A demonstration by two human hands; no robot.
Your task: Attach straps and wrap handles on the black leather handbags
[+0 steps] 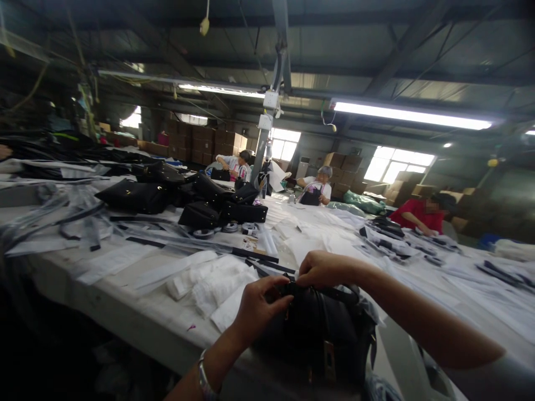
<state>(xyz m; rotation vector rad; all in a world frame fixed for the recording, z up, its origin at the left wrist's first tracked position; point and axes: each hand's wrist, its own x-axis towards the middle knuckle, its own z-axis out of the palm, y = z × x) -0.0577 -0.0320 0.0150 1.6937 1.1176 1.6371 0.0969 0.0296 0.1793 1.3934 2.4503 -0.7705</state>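
Left hand (259, 305): thumb and index curved, tips slightly apart, at the black bag's (307, 328) upper left end. Right hand (324, 270): fingertips bunched there; grip hidden. Bag body extends near and right from both sets of fingertips.

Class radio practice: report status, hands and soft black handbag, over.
Left hand, right hand: both at top of handbag. Gold-coloured metal plate showing. Crumpled white sheets alongside, not blocking.
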